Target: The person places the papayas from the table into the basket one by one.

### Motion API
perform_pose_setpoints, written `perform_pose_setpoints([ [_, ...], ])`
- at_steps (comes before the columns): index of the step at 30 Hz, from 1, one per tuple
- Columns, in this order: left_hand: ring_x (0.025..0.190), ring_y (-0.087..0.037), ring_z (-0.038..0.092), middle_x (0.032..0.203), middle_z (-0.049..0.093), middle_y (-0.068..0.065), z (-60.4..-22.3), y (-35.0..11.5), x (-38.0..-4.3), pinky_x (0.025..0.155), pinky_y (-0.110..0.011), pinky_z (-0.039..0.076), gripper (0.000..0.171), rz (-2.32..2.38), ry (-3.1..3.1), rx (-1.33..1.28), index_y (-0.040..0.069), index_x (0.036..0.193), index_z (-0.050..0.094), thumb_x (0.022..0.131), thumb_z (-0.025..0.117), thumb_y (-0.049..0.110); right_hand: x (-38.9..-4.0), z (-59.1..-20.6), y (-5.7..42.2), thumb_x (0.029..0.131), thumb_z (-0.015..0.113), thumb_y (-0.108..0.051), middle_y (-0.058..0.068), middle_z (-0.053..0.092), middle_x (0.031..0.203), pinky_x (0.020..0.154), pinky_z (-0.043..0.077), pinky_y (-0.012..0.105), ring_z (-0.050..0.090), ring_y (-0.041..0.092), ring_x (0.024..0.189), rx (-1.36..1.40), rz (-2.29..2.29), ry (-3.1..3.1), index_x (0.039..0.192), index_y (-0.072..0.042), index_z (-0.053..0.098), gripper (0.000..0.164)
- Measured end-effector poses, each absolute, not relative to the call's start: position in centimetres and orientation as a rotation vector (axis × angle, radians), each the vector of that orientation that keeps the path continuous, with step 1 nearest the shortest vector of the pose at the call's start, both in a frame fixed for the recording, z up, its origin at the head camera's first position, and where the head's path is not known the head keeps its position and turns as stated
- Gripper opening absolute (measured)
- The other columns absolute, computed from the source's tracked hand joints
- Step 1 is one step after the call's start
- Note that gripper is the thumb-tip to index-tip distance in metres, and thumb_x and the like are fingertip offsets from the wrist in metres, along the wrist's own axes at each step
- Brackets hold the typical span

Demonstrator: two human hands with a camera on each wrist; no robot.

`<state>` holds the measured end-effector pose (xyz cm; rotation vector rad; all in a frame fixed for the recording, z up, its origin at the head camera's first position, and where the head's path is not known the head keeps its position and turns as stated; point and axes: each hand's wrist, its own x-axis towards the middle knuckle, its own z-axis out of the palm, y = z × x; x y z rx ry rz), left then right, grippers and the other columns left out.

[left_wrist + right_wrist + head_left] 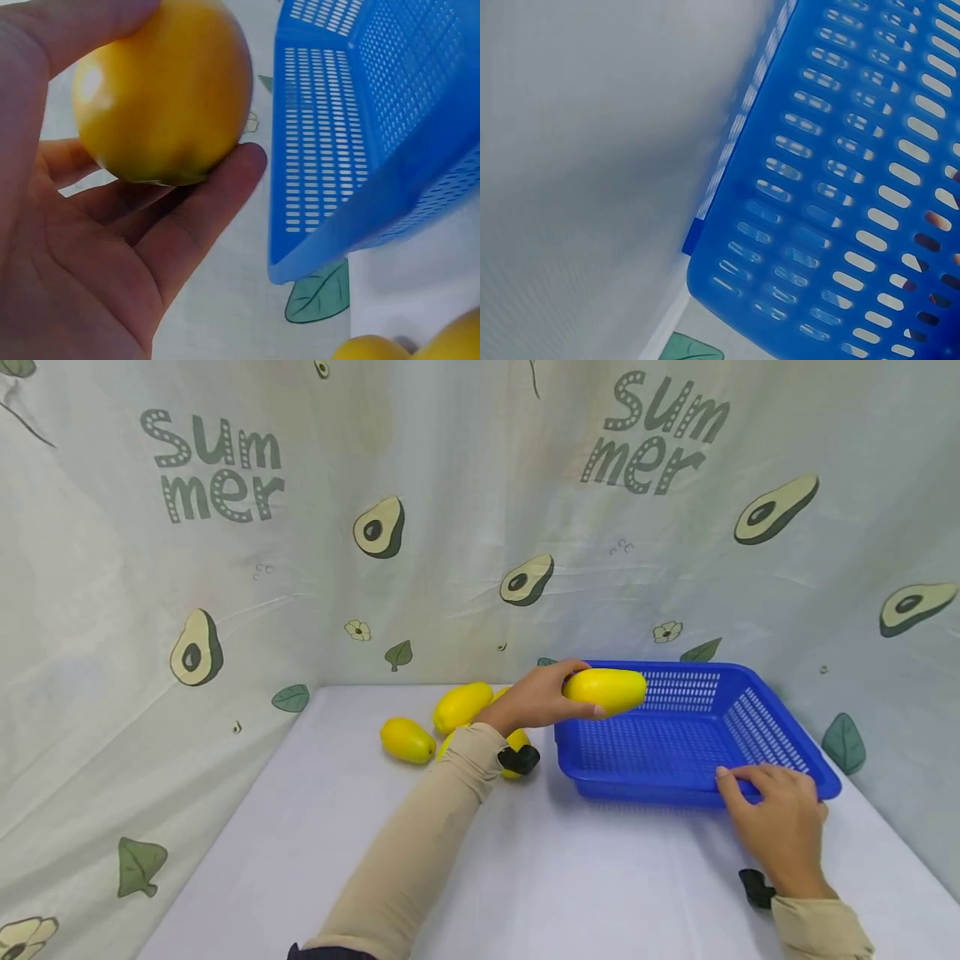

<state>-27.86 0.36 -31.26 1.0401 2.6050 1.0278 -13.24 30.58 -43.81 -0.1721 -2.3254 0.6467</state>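
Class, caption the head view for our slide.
Left hand holds a yellow fruit near a blue basket; right hand grips its rim.

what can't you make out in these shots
Head: how many fruits lie on the table; the left arm covers some.
Left wrist: the held fruit's top, cut off by the top edge.
Right wrist: what the dark patches behind the basket are; its slotted wall breaks them up.

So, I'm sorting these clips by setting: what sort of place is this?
Probably a small staged filming corner: a cloth backdrop printed with avocados and "summer" hangs behind a plain white table, where a blue basket and loose yellow fruits sit.
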Motion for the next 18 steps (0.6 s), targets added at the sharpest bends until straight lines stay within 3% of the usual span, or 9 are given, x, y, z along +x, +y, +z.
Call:
perform_pose_setpoints([
  [10,0.091,-0.013,0.058,0.106,0.061,0.006,-29.7,3.6,-29.6,0.078,-0.027,0.049,0.063,0.839,2.622,1.105,0.015,0.136,0.053,0.087,0.074,0.048,-13.1,-44.0,30.9,0.09,0.07,-0.027,0.027,0.066,0.108,0.08,0.027,0.074,0.047,0.048,0.112,-0.174,0.644,-2.305,0.092,0.002,0.073,0.029],
  [18,0.093,-0.013,0.057,0.109,0.06,0.005,-29.6,5.9,-30.0,0.079,-0.025,0.047,0.059,0.618,2.65,1.149,0.015,0.134,0.052,0.089,0.073,0.046,-12.8,-44.0,30.7,0.09,0.071,-0.027,0.026,0.067,0.104,0.079,0.028,0.074,0.048,0.047,0.108,-0.155,0.638,-2.282,0.09,0.002,0.073,0.029],
])
